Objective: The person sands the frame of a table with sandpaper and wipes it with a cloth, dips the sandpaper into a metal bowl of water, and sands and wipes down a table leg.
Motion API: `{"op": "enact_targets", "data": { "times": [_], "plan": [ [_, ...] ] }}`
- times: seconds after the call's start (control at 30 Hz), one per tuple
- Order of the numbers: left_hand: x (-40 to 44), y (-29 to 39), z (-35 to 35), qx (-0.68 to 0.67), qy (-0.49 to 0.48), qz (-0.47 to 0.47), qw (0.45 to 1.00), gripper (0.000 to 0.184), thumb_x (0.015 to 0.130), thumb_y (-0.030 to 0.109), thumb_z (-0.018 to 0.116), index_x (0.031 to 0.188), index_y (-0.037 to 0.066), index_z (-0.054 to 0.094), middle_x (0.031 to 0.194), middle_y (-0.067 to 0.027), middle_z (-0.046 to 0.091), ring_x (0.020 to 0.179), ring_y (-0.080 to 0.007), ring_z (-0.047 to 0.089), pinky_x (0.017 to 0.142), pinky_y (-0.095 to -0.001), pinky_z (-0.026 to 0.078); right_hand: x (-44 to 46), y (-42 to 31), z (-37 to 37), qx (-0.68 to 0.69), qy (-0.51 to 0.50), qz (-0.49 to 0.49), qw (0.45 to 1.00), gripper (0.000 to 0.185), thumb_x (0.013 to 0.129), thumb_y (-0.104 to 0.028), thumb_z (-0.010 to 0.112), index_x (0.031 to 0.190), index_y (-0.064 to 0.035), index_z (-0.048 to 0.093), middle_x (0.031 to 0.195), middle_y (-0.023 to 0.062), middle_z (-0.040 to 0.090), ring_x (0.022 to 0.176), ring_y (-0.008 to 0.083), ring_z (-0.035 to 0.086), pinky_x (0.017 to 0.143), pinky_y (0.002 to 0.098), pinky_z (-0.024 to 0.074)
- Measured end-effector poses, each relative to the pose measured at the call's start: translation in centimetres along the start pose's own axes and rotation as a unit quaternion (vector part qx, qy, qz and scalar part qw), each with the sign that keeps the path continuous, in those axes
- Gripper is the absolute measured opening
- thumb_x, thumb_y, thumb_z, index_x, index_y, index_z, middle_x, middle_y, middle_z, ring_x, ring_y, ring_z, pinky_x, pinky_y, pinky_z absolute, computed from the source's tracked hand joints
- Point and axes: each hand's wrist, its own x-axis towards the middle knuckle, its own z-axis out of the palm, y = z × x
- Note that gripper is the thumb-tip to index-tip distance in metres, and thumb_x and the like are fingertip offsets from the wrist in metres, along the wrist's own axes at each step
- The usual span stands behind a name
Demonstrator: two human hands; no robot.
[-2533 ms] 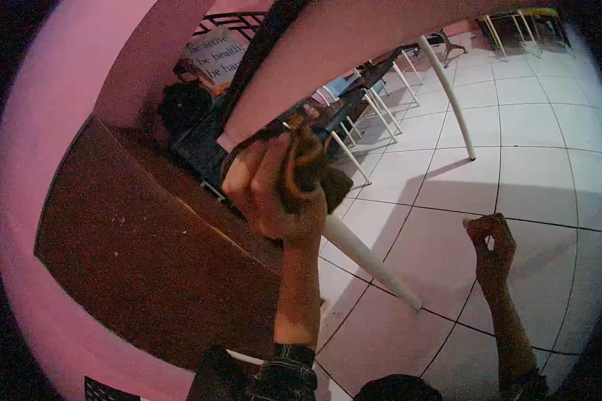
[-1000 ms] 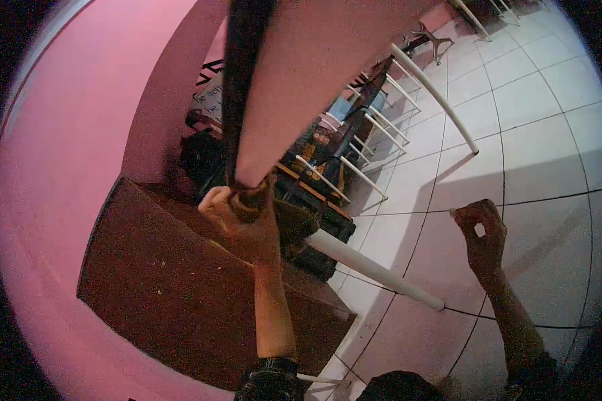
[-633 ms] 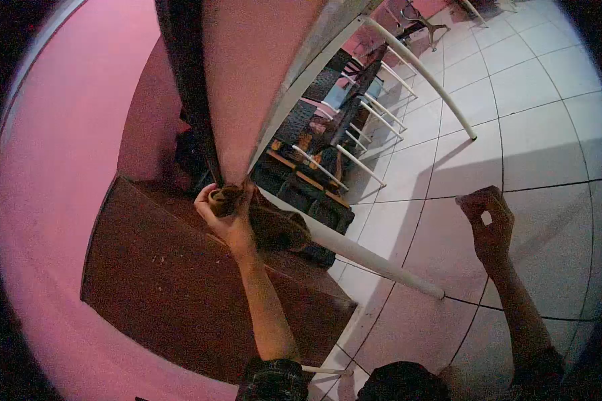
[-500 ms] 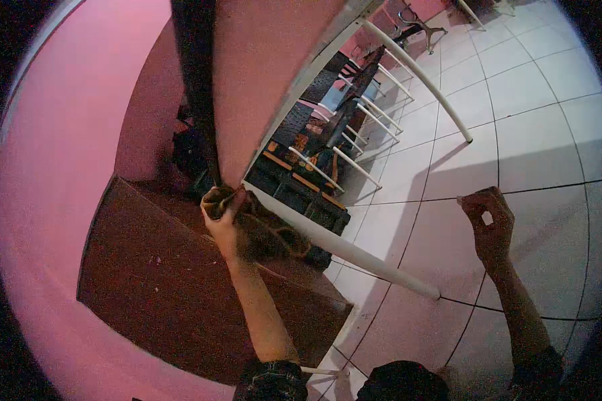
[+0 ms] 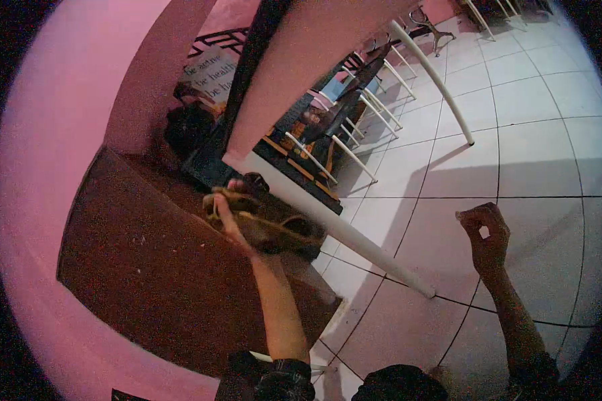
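My left hand (image 5: 229, 220) is closed on a dark brown item (image 5: 277, 230) with tan edges and a rounded opening at its right end. Blur and dim light hide its exact kind. It is held above the dark red surface (image 5: 154, 267), close to a white table leg (image 5: 354, 234). Off to the right, my right hand (image 5: 489, 240) is raised over the white tiled floor (image 5: 441, 234). Its thumb and fingers curl together into a ring with a small gap through it. Whether anything tiny is pinched at the fingertips I cannot make out.
A pink tabletop (image 5: 301, 53) rises tilted at the upper middle, and a pink wall (image 5: 47, 167) runs along the left. Behind are a dark bag-like object (image 5: 187, 127), a printed sign (image 5: 211, 77) and several white-legged chairs or tables.
My left hand and the brown item have shifted slightly right, and the item has turned. The view has swung, bringing the printed sign into sight. My right hand keeps its curled shape, slightly lower.
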Motion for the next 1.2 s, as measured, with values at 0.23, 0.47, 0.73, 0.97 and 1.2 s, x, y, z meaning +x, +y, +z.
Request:
{"op": "enact_targets", "data": {
  "times": [0.23, 0.47, 0.73, 0.97, 1.2],
  "plan": [
    [-3.4, -1.6, 3.0, -0.168, -0.022, -0.087, 0.982, 0.042, 0.089, 0.036, 0.059, 0.118, 0.006, 0.054, 0.111, -0.0073, 0.059, 0.104, -0.0216, 0.054, 0.090, -0.0363, 0.046, -1.4, -0.4, 1.7, 0.018, -0.041, 0.018, 0.999, 0.005, 0.078, -0.003, 0.069, 0.081, -0.0044, 0.066, 0.075, 0.0081, 0.059, 0.068, 0.0171, 0.057, 0.063, 0.0282, 0.0455],
    [-9.4, -6.7, 0.6, 0.004, -0.068, -0.263, 0.962, 0.049, 0.078, 0.031, 0.070, 0.116, 0.005, 0.054, 0.102, -0.0106, 0.061, 0.092, -0.0232, 0.060, 0.082, -0.0373, 0.051, 1.4, -5.1, 7.0, 0.051, -0.092, -0.060, 0.993, 0.005, 0.076, -0.008, 0.071, 0.079, -0.0072, 0.067, 0.078, 0.0079, 0.062, 0.074, 0.0240, 0.060, 0.067, 0.0341, 0.0484],
    [-10.6, -10.0, -2.6, -0.040, 0.085, -0.289, 0.953, 0.033, 0.078, 0.024, 0.071, 0.104, 0.007, 0.059, 0.089, -0.0065, 0.060, 0.086, -0.0213, 0.061, 0.075, -0.0345, 0.054, 10.1, -15.2, 20.1, 0.256, -0.048, -0.153, 0.953, 0.009, 0.078, -0.007, 0.069, 0.087, -0.0041, 0.067, 0.085, 0.0107, 0.066, 0.075, 0.0242, 0.065, 0.068, 0.0336, 0.0512],
    [-9.8, -15.6, -8.8, -0.073, 0.030, -0.294, 0.952, 0.026, 0.081, 0.019, 0.069, 0.101, 0.007, 0.059, 0.090, -0.0056, 0.061, 0.079, -0.0188, 0.062, 0.070, -0.0340, 0.054, 9.9, -15.9, 22.9, 0.261, 0.034, -0.179, 0.948, 0.010, 0.079, -0.012, 0.068, 0.086, -0.0051, 0.068, 0.085, 0.0127, 0.067, 0.080, 0.0280, 0.066, 0.069, 0.0365, 0.0511],
    [-10.1, -12.0, -4.2, -0.076, -0.001, -0.271, 0.960, 0.041, 0.078, 0.023, 0.071, 0.110, 0.005, 0.053, 0.092, -0.0088, 0.062, 0.082, -0.0229, 0.063, 0.070, -0.0361, 0.055, 12.1, -16.6, 23.4, 0.126, -0.005, -0.229, 0.965, 0.008, 0.079, -0.011, 0.068, 0.086, -0.0060, 0.068, 0.086, 0.0101, 0.066, 0.076, 0.0257, 0.066, 0.066, 0.0348, 0.0510]
  ]
}}
